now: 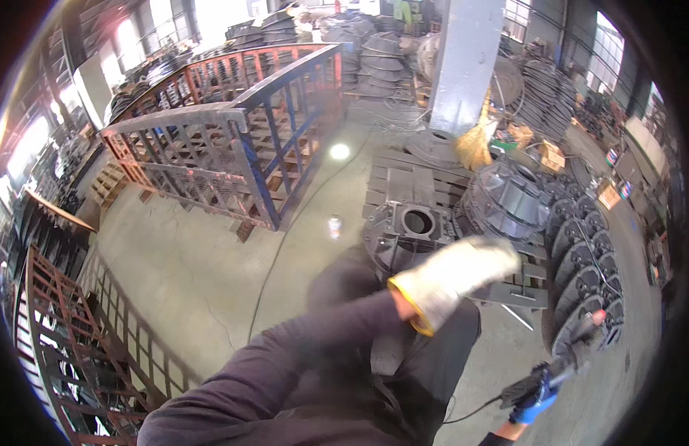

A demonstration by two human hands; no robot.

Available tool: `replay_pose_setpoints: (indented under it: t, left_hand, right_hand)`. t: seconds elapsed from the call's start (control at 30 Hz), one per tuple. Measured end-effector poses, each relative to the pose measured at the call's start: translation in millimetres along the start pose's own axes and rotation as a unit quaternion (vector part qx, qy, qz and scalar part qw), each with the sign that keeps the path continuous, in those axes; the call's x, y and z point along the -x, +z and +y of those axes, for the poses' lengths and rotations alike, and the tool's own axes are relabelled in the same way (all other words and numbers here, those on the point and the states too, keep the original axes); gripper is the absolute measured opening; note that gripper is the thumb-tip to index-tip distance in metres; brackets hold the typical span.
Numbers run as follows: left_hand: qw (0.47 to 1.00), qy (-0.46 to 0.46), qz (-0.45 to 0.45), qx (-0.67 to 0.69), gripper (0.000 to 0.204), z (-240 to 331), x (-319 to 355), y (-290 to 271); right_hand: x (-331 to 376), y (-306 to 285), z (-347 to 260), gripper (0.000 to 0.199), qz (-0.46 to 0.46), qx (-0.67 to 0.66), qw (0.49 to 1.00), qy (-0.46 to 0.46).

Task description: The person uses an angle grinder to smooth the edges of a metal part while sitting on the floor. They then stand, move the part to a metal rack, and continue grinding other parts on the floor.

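Observation:
My left hand (467,275), in a pale work glove with a yellow cuff, reaches across my body above my knee. Motion smears its fingers, so whether it grips anything cannot be made out. Nearest to it is a dark metal casting (404,230) with a round bore, lying on a pallet. Low at the right, my right hand (534,401) wears a blue glove and is closed round a corded hand grinder (556,368). The tool's blurred front points up and right, with a reddish tip. Its black cable trails to the left.
A large bell-shaped casting (505,197) stands beyond the pallet (526,290), and rows of ribbed castings (582,279) lie to the right. A spray can (335,226) stands on the floor near a long cable (274,260). Barred metal cages (203,160) occupy the left; a grey column (467,67) rises behind.

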State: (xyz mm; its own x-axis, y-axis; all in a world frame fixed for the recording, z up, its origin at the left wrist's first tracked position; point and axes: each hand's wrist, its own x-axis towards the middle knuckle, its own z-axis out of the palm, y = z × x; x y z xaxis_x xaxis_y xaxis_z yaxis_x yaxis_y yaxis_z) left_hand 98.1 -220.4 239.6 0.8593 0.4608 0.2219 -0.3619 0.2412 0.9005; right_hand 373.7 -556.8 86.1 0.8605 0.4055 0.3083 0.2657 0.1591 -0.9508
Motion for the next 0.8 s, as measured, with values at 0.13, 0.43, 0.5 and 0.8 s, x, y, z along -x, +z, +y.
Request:
replay_pose_setpoints:
  t: [0.13, 0.43, 0.5, 0.8]
  left_hand:
    - [0.973, 0.121, 0.191, -0.044, 0.038, 45.3, 28.4, -89.9]
    - [0.92, 0.062, 0.385, 0.041, 0.039, 36.2, 50.1, -239.7]
    - [0.915, 0.003, 0.404, 0.002, 0.043, 24.8, 39.3, -260.4]
    - [0.901, -0.047, 0.113, -0.416, 0.047, -60.7, -37.5, -286.8]
  right_hand:
    - [-41.5, -59.3, -1.1, 0.055, 0.032, 0.04, 0.998, -0.047]
    - [-83.3, -42.1, 82.5, 0.03, -0.057, 0.134, 0.973, 0.181]
    - [-76.9, -7.1, 108.8, 0.034, -0.115, 0.154, 0.965, 0.176]
    - [-62.4, 150.4, 167.0, 0.06, -0.299, 0.048, 0.892, 0.337]
